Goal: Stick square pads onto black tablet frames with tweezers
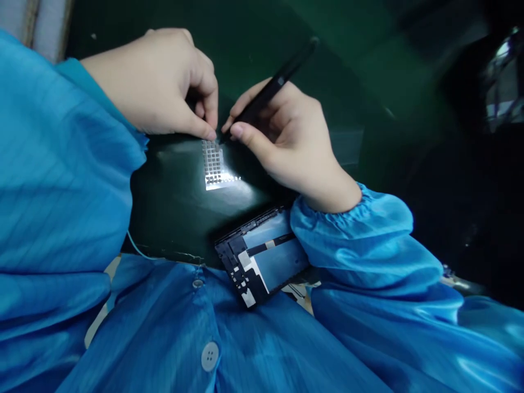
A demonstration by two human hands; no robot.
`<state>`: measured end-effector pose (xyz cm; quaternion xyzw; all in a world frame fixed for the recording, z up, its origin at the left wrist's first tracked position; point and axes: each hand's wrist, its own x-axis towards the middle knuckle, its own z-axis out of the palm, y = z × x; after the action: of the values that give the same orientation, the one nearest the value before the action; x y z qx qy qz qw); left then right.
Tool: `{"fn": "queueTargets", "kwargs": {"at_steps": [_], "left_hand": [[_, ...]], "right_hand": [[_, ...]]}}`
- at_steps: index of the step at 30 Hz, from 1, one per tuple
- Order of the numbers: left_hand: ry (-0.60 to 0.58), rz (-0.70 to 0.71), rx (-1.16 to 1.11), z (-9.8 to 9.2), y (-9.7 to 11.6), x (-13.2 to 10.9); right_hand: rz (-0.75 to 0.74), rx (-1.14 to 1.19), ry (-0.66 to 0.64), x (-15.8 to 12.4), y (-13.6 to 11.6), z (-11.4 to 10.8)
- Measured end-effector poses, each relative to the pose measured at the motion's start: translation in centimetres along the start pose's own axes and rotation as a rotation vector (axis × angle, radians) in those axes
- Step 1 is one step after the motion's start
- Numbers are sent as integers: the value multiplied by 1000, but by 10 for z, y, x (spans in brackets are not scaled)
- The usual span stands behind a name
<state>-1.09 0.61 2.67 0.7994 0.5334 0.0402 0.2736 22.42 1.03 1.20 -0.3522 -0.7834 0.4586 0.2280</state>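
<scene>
My left hand [167,84] pinches the top edge of a small clear sheet [213,164] that carries rows of little grey stickers. Between the thumb and fingers of my right hand [292,134] is a slim black pen-like tool [278,79], perhaps tweezers. Its lower tip points down at the sheet's upper right corner, close to my left fingertips; whether it touches cannot be made out. Below my right wrist lies an opened phone body [262,254], black with a blue-grey inner panel and silvery patches, partly covered by my sleeve.
A dark green mat [176,202] covers the work surface, its near edge at my blue smock [164,322]. The phone body lies tilted at that edge. At the far right is a dark, blurred object [501,82]. A pale ribbed surface [47,27] shows at upper left.
</scene>
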Motion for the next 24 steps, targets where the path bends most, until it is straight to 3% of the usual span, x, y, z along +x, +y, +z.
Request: {"fn": "queueTargets", "kwargs": {"at_steps": [7, 12, 16, 20, 24], "left_hand": [[-10, -73, -47, 0, 6, 0], [2, -30, -44, 2, -2, 0], [17, 7, -51, 3, -7, -1], [17, 8, -29, 3, -2, -3], [43, 26, 1, 5, -7, 1]], "right_hand": [[-47, 36, 16, -5, 6, 4], [-64, -7, -45, 5, 7, 1], [-20, 204, -43, 4, 12, -2], [72, 423, 241, -56, -9, 3], [153, 307, 572, -143, -35, 32]]}}
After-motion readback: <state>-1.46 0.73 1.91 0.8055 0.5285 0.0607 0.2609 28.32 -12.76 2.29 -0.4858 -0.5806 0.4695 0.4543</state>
